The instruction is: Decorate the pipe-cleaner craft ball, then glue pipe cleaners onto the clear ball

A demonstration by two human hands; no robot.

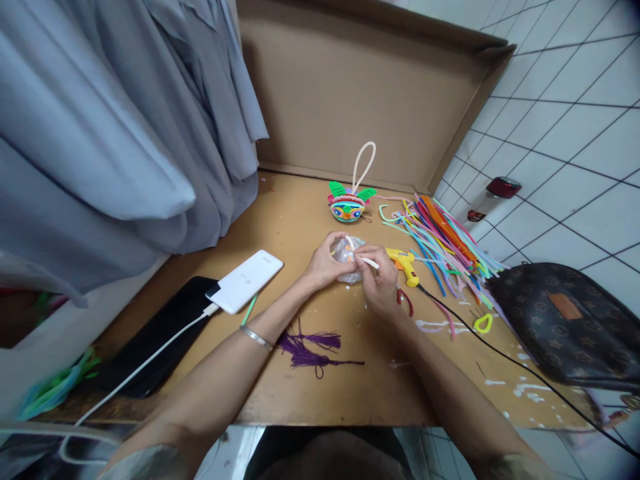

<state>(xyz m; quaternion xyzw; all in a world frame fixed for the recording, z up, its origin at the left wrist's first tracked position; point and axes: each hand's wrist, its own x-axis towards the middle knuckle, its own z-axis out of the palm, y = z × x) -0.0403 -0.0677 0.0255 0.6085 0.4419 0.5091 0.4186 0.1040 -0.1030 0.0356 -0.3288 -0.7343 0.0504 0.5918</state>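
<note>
A short white fuzzy stem (369, 262), which looks like a pipe cleaner, is bent between my two hands. My right hand (383, 280) pinches it, and its free end sticks out past the fingers. My left hand (324, 263) is closed around the other part of the stem, with some fingertips hidden. Right behind and below the fingers is a crumpled clear plastic bag (349, 276) with small orange bits showing. Just beyond the hands sits a colourful animal-head ornament (347, 208) with green ears and a white loop. A yellow glue gun (406, 265) lies beside my right hand.
Many coloured pipe cleaners (440, 233) are piled at the right, near a dark patterned bag (565, 320). Purple tassels (310, 350) lie in front. A white power bank (250, 280) with a cable is at left. Cardboard (370, 93) stands behind; grey cloth (150, 133) hangs left.
</note>
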